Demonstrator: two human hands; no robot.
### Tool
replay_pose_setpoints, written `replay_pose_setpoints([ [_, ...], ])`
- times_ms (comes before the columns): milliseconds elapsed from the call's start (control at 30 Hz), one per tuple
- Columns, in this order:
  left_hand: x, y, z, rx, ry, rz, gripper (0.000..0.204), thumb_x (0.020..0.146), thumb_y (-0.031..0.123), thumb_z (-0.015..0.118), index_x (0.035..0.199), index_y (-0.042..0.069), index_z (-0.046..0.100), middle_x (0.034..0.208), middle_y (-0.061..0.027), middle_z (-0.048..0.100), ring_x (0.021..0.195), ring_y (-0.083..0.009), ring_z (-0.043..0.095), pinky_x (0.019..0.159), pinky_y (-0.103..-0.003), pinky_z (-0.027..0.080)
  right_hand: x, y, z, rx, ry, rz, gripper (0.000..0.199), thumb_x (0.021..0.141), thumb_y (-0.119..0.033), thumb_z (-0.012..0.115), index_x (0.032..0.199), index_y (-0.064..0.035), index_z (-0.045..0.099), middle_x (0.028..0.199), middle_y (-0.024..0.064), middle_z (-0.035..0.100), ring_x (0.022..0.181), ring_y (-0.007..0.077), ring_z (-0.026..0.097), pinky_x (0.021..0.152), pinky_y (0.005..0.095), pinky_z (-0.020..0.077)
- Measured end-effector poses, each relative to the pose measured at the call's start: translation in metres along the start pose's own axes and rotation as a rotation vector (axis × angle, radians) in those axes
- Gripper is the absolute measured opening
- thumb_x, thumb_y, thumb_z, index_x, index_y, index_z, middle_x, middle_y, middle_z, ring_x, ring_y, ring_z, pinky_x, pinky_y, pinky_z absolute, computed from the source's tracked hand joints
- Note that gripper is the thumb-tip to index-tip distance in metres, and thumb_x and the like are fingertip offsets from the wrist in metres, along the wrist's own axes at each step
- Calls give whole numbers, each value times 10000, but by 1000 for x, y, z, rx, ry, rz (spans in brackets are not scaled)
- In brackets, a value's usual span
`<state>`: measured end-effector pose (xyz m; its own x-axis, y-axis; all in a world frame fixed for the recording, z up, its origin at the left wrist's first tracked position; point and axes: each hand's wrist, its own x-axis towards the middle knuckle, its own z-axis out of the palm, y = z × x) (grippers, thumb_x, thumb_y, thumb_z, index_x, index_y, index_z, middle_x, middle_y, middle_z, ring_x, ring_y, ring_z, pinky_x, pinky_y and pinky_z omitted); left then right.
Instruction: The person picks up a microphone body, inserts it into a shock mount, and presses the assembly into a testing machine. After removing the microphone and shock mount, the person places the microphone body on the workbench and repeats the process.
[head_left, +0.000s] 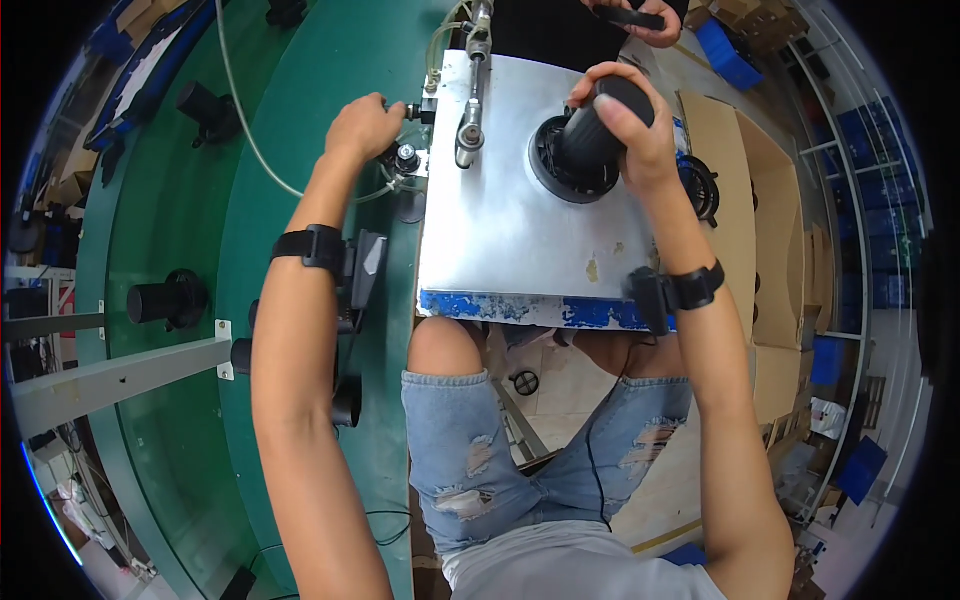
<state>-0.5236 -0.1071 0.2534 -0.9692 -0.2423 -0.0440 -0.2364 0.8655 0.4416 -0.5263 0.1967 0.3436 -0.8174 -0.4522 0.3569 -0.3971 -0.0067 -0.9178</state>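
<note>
My right hand (640,125) is wrapped round a ribbed black plastic cylinder (592,135), which leans to the right. Its lower end meets a round black flanged base (572,175) on the silver metal plate (510,235). My left hand (368,128) is at the plate's far left edge, fingers curled and fingertips on a small black knob (412,112) of a pneumatic fitting. Some of those fingers are hidden behind the hand. Between my hands, a metal clamp-like rod (470,130) points down over the plate.
Black cylinder parts (165,302) lie on the green bench (260,180) at left. A clear air hose (240,115) loops across it. Right of the plate stand a black ring part (698,190) and an open cardboard box (775,240). Opposite, another person's hand (655,22) holds a black part.
</note>
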Motion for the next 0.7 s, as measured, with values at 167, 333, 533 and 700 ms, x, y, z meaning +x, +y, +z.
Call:
replay_pose_setpoints([
  [167,4,-12,-9,-37,-17,-23,474,891,391,487,1150,22,634,1082,-196,659,1035,-358,611,914,-392,460,4,11,1,177,74,-156,292,778,-211,595,984,-5,611,829,100,654,782,163,626,780,277,507],
  [333,0,-9,-13,-56,-7,8,452,880,381,497,1079,13,668,1020,-214,668,981,-360,628,888,-392,471,4,18,-4,186,-5,-122,356,769,-255,567,1001,15,574,834,124,623,787,189,605,776,296,494],
  [533,-12,0,-19,1,19,-8,470,849,403,509,947,-19,693,858,-235,672,868,-395,639,830,-423,487,-1,12,5,117,102,-131,385,784,-264,547,1022,38,540,847,137,597,801,205,580,785,308,474],
  [700,-20,-24,-30,-220,-194,34,573,893,479,485,1149,-16,616,1181,-278,582,1123,-370,555,969,-373,417,3,4,17,286,125,-163,228,811,-133,575,954,43,596,821,115,639,754,171,620,749,294,515],
])
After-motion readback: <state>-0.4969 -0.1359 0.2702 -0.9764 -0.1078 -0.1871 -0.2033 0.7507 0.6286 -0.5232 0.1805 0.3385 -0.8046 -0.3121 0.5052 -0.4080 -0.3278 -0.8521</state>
